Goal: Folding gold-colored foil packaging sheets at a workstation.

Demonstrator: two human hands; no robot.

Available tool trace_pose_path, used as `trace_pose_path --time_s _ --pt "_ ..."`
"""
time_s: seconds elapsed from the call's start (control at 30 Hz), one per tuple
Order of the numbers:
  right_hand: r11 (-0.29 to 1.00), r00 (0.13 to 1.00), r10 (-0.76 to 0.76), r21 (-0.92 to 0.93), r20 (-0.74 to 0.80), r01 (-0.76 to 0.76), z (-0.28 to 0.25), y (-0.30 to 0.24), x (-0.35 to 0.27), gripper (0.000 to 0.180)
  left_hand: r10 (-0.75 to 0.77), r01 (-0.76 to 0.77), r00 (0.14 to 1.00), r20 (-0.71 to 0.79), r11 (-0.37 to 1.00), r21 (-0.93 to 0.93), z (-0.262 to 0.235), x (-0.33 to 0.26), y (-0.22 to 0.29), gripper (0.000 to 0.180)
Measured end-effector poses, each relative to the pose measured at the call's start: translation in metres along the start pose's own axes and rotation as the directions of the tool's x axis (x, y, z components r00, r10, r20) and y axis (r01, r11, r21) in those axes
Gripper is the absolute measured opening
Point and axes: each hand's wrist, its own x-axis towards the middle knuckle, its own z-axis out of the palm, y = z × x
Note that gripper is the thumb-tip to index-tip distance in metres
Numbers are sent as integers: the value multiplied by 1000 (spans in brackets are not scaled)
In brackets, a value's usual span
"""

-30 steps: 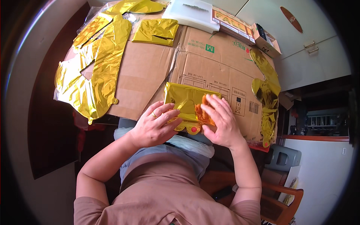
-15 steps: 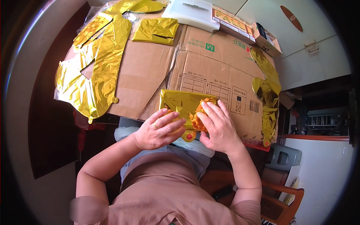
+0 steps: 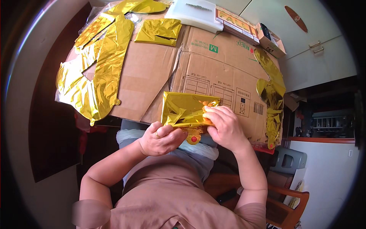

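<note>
A folded gold foil balloon (image 3: pixel 181 108) lies at the near edge of the cardboard, its lower part reaching over that edge. Below it hangs a rounded gold tab with a red spot (image 3: pixel 193 139). My left hand (image 3: pixel 162 139), a ring on one finger, is curled closed at the balloon's lower left edge. At the right end, my right hand (image 3: pixel 227 126) has its fingers closed over the foil, with the thumb below. Orange reflections show on the foil beside these fingers. The undersides of both grips are hidden.
Flattened cardboard (image 3: pixel 152 72) covers the table. Large gold foil balloons (image 3: pixel 110 65) lie at the left, another (image 3: pixel 272 95) along the right edge. A folded gold foil piece (image 3: pixel 158 31) sits at the back, near a white box (image 3: pixel 194 13) and an open carton (image 3: pixel 271 40).
My left hand has moved down and left and curled onto the foil's lower edge. My right hand has shifted slightly right and down, its fingers drawn together, uncovering more of the balloon's middle.
</note>
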Motion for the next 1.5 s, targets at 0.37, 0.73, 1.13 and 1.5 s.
trace_pose_path --time_s 0.37,0.73,1.13,1.5 --pt "994 998 45 103 -46 -40 -1 8 6 28 -178 178 971 157 984 15 -20 5 7 37" --pt "997 997 72 28 3 -72 -6 -1 12 36 -397 383 887 235 918 105 -24 37 17 35" --pt "986 995 78 -141 -56 -85 5 -21 19 43 -316 304 911 265 949 88 -23 36 8 37" --pt "986 996 70 -148 -50 -77 4 -19 19 47 -332 328 935 123 943 52 -28 16 -6 29"
